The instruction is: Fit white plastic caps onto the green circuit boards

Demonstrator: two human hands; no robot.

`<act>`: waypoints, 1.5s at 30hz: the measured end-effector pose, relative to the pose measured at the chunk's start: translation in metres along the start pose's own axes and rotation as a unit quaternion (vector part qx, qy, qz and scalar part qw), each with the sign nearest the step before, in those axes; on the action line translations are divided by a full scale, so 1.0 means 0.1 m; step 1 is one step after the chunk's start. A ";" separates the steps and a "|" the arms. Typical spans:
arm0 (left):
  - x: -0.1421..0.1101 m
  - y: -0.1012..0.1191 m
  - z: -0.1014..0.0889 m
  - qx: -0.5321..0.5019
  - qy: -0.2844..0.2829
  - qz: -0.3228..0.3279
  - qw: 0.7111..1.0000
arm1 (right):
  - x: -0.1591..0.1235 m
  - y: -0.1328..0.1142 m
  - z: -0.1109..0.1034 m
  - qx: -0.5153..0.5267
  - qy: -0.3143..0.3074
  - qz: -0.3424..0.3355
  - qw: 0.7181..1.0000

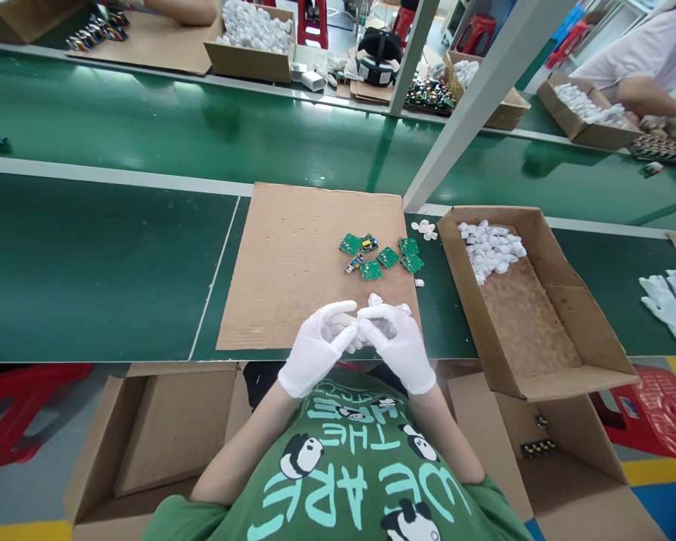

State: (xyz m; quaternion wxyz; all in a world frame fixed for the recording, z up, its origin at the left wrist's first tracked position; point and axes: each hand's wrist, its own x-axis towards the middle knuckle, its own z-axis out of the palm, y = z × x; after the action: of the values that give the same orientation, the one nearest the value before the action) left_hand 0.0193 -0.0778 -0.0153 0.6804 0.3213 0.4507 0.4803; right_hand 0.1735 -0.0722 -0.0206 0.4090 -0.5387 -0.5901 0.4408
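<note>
At the near edge of the green counter (140, 278), the person's two white-gloved hands meet in front of the body, over the front margin of a cardboard sheet (293, 255). The left hand (319, 347) has its fingers curved inward, with index finger and thumb parted and directed toward the other hand; the right hand (397, 342) mirrors it, and the fingertips of the two come together. Whether this grip pinches a small part cannot be told, since white glove and any white piece merge at the point of contact. Just beyond the hands, on the right half of the sheet, lie the small circuit boards (388, 257), loosely scattered: five show flat, square green faces, while two others turn their mounted components, including a yellow block, into view. The rightmost boards reach the sheet's right edge. Near them, on the counter, rests a single white piece (420, 283). Farther right, an open carton (546, 323) contains a heap of white plastic parts (493, 249), gathered toward its far left corner.
</note>
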 end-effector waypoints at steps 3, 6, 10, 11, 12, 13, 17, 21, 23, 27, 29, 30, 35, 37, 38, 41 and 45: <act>-0.01 0.00 0.01 0.001 0.002 -0.004 1.000 | -0.01 -0.01 0.02 0.028 0.000 0.021 0.999; 0.00 -0.03 0.03 0.002 0.002 -0.012 1.000 | -0.04 0.04 0.06 0.034 0.028 0.028 0.999; 0.01 -0.10 0.08 0.007 -0.010 0.001 1.000 | -0.08 0.07 0.09 0.001 0.075 0.008 0.997; 0.01 -0.11 0.09 0.010 -0.010 0.006 1.000 | -0.10 0.06 0.09 -0.004 0.079 0.004 0.997; 0.01 -0.12 0.10 0.014 -0.007 0.011 1.000 | -0.10 0.05 0.08 -0.007 0.082 0.002 0.997; 0.01 -0.13 0.11 0.018 -0.005 0.013 1.000 | -0.11 0.03 0.08 -0.010 0.086 0.003 0.996; 0.01 -0.14 0.12 0.046 0.003 0.011 0.999 | -0.14 0.02 0.04 -0.007 0.113 0.007 0.994; 0.01 -0.14 0.14 0.057 -0.004 0.011 0.998 | -0.17 0.12 0.03 -0.008 0.140 -0.007 0.990; 0.00 -0.14 0.14 0.057 -0.013 0.010 0.998 | -0.19 0.17 0.03 -0.008 0.148 -0.013 0.989; -0.01 -0.14 0.07 0.100 -0.019 0.023 0.995 | -0.17 0.21 -0.05 0.002 0.169 -0.012 0.986; 0.01 -0.18 -0.02 0.173 0.005 0.051 0.984 | -0.15 0.18 -0.14 0.013 0.190 -0.004 0.982; 0.03 -0.21 -0.08 0.227 0.022 0.073 0.971 | -0.14 0.16 -0.21 0.018 0.199 0.001 0.980; 0.20 -0.36 -0.29 0.526 0.046 0.199 0.826 | -0.17 -0.06 -0.81 0.025 0.213 0.017 0.976; 0.24 -0.38 -0.31 0.587 0.035 0.206 0.782 | -0.18 -0.12 -1.16 -0.039 0.215 0.015 0.976; 0.25 -0.39 -0.31 0.607 0.035 0.202 0.768 | -0.17 -0.12 -1.34 -0.102 0.219 0.009 0.970; 0.27 -0.38 -0.32 0.632 0.050 0.192 0.749 | -0.02 0.00 -1.84 -0.309 0.222 -0.015 0.925; 0.28 -0.32 -0.31 0.623 0.075 0.196 0.753 | 0.36 0.31 -2.19 -0.402 0.135 -0.037 0.905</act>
State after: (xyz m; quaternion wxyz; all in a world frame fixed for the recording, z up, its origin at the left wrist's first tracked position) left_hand 0.0061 -0.0616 -0.0639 0.1844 0.7180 0.6274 0.2384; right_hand 0.3889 -0.0181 0.0101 0.2491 -0.6900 -0.6756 0.0735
